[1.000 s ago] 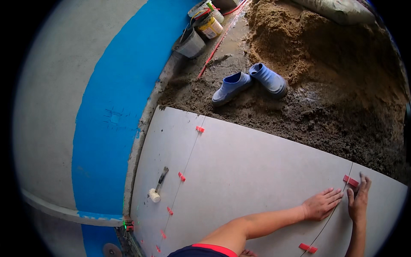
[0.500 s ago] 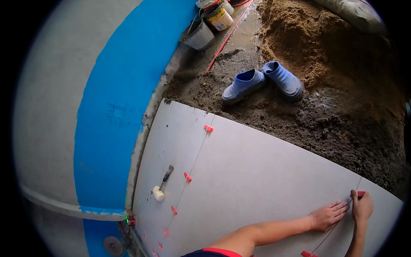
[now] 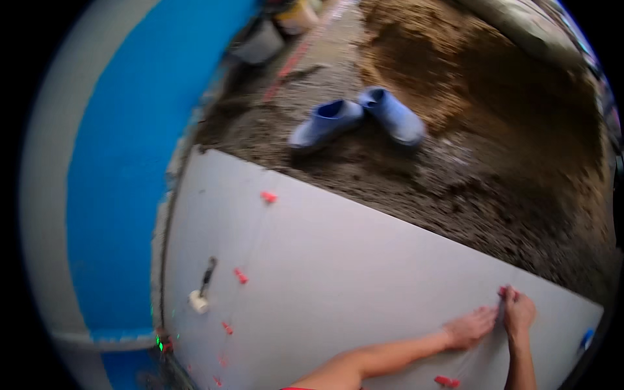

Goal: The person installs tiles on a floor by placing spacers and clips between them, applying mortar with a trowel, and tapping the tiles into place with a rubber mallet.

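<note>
My right hand [image 3: 520, 313] pinches a red tile-levelling wedge [image 3: 503, 290] between thumb and fingers, at the joint near the far edge of the pale grey floor tiles [image 3: 351, 273]. Just left of it, my left hand [image 3: 471, 327] lies flat on the tile with its fingers stretched toward the joint; it holds nothing. Closer to me on that same joint sits another red wedge [image 3: 447, 381]. Motion smears the picture, so finger detail and how the pinched wedge sits are unclear.
A white-headed mallet [image 3: 199, 301] lies on the left tile, beside a row of red wedges [image 3: 241, 275]. Blue boots [image 3: 392, 117] stand on wet mortar beyond the tiles. Sand [image 3: 422, 58] is piled behind. Buckets [image 3: 259, 43] stand by the blue-coated wall [image 3: 130, 195]. A blue object [image 3: 587, 338] sits far right.
The view has swung, so the scene sits further left and a blue object shows at the right. My right fingers have closed into a pinch on the red wedge. My left hand stays flat.
</note>
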The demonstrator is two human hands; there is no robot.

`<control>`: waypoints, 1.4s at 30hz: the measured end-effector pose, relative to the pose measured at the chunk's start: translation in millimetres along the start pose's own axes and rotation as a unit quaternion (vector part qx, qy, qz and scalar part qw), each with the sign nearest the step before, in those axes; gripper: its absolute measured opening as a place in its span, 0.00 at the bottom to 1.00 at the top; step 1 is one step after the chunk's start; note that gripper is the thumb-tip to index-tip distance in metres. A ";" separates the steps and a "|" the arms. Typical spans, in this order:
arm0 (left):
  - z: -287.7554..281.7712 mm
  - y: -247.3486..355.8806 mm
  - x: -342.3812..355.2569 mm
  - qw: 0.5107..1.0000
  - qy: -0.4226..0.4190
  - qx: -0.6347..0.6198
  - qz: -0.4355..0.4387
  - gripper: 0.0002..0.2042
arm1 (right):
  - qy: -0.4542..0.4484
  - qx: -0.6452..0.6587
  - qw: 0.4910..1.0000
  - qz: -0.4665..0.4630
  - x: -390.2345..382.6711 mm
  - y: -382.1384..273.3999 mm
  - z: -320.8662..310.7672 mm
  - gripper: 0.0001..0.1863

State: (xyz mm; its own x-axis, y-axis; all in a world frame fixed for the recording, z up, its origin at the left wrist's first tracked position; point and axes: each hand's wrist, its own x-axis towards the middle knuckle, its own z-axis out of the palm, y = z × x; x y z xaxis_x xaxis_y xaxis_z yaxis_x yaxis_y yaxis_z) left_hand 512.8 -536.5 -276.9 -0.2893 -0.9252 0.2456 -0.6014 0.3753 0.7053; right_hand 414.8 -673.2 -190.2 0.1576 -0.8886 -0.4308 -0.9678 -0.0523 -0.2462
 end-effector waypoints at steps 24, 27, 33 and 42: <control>-5.7 52.1 16.3 0.957 -0.213 0.135 0.142 0.31 | 0.266 0.161 0.842 0.442 -430.0 313.6 44.0 0.13; -24.4 41.7 15.5 0.953 -0.199 0.156 0.166 0.28 | 0.276 0.007 0.824 0.495 -527.5 342.7 59.4 0.25; -13.5 49.0 11.4 0.942 -0.177 0.187 0.214 0.22 | 0.248 0.019 0.821 0.514 -562.1 364.8 103.9 0.35; 8.0 167.7 -119.0 0.902 -0.365 0.016 0.229 0.29 | 0.176 0.432 0.701 0.540 -611.0 217.4 184.0 0.28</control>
State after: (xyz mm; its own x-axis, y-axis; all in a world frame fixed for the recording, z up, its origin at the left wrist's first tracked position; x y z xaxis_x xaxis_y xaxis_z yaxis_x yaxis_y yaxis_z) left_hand 440.5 -363.0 -193.2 -0.9198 -0.3924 -0.0057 -0.3116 0.7213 0.6185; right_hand 144.2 -57.7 -140.3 -0.7803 -0.2623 -0.5677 0.0182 0.8979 -0.4398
